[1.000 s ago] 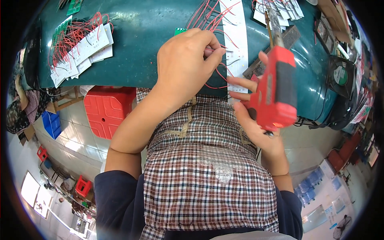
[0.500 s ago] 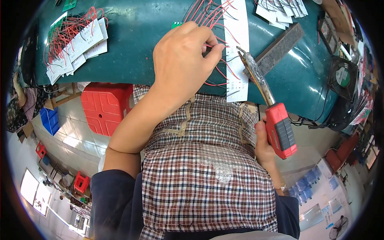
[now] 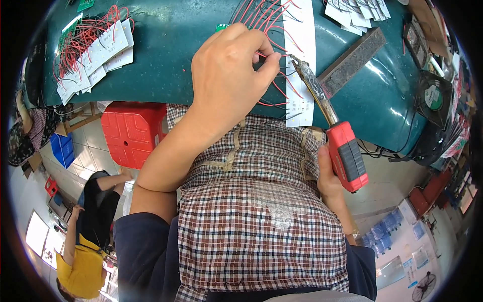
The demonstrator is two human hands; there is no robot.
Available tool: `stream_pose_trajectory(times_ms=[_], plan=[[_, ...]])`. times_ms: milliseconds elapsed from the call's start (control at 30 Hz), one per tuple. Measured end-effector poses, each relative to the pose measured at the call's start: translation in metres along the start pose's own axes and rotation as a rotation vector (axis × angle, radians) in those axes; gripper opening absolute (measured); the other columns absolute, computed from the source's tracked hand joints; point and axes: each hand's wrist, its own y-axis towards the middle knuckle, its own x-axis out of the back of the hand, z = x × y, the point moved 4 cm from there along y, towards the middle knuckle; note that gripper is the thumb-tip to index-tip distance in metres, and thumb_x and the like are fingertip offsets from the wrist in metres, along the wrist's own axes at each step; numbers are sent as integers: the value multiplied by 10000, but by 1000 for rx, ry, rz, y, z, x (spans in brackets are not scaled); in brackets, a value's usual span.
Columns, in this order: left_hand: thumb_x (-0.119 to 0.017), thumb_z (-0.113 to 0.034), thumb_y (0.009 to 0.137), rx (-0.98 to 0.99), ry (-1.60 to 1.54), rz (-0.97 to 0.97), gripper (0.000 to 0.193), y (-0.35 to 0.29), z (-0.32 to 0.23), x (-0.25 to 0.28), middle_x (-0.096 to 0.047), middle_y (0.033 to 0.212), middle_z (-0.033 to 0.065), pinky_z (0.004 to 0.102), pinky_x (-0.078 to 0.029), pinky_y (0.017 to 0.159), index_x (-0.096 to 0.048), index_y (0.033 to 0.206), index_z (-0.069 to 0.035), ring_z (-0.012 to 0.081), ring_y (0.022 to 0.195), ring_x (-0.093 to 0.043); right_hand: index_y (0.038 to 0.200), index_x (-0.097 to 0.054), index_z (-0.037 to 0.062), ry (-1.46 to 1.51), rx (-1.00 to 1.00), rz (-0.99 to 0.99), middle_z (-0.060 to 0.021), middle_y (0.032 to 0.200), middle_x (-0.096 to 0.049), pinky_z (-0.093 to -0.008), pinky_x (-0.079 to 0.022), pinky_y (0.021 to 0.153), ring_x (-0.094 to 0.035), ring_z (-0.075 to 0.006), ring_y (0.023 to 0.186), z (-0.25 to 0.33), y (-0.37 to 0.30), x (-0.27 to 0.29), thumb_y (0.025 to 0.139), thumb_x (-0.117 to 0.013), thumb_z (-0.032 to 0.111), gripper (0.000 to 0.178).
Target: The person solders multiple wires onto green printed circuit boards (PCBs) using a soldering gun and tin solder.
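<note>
My left hand (image 3: 229,70) is closed in a pinch on a red wire (image 3: 283,55) beside the white circuit board strip (image 3: 301,108). In my right hand (image 3: 328,176) is a soldering iron (image 3: 347,153) with a red and black handle. Its dark tip points up and left to the strip, at the end of the pinched wire; whether it touches cannot be made out. More red and black wires (image 3: 261,17) run from the strip to the left. Part of a green circuit board (image 3: 221,27) shows behind my left hand, which hides the rest.
A dark rectangular bar (image 3: 354,60) lies slantwise right of the strip on the green tabletop (image 3: 166,60). Wired white boards (image 3: 105,48) are piled at left, others (image 3: 352,15) at far right. A small fan (image 3: 432,95) stands right. A red stool (image 3: 130,133) and a person in yellow (image 3: 83,267) are left.
My right hand has brought the soldering iron up and left, its tip now at the wire on the strip. My left hand has barely moved. A person in yellow has appeared at lower left.
</note>
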Motion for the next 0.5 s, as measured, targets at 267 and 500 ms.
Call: stream_pose_trajectory(times_ms=[267, 500], plan=[[-750, -120, 710, -17, 6, -9, 140, 1, 2, -1, -516, 639, 15, 269, -398, 498, -628, 690, -54, 124, 548, -500, 871, -644, -1, 23, -6, 1, -125, 807, -628, -310, -496, 579, -638, -244, 651, 4, 2, -3, 749, -733, 43, 158], [-749, -112, 709, -20, -12, -19, 137, 0, 1, 0, -517, 642, 14, 267, -396, 502, -628, 690, -52, 124, 552, -494, 906, -639, 10, -9, -1, -37, -113, 790, -617, -315, -482, 562, -618, -238, 631, -1, -6, 5, 758, -733, 77, 188]])
